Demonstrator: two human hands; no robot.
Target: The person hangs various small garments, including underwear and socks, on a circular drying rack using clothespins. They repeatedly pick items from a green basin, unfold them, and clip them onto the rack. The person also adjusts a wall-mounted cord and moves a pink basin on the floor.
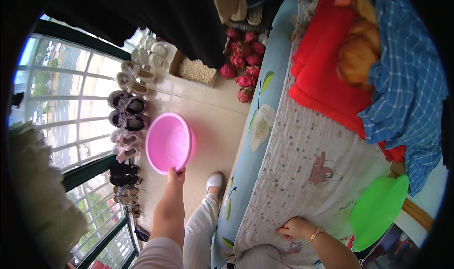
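Observation:
A pink plastic basin [169, 143] hangs above the tiled floor, tipped so that I see into it, and nothing lies inside. Its near rim is gripped by my left hand [176, 174]. Fingers curled, my right hand [293, 228] rests on a pale quilted bed cover [283, 184] with dots and printed flowers; I see no object in it. A band circles that wrist. To the right of this hand, a green plastic basin [379, 212] lies at the bed's far side, partly cut across by shadow and cloth.
Shoes [127, 109] line the floor beside the barred window [71, 91]. Dragon fruits [244, 56] and a cardboard box [197, 70] of pale pellets stand ahead, under dark hanging cloth [170, 17]. A red blanket [326, 67] and blue checked cloth [408, 70] lie on the bed.

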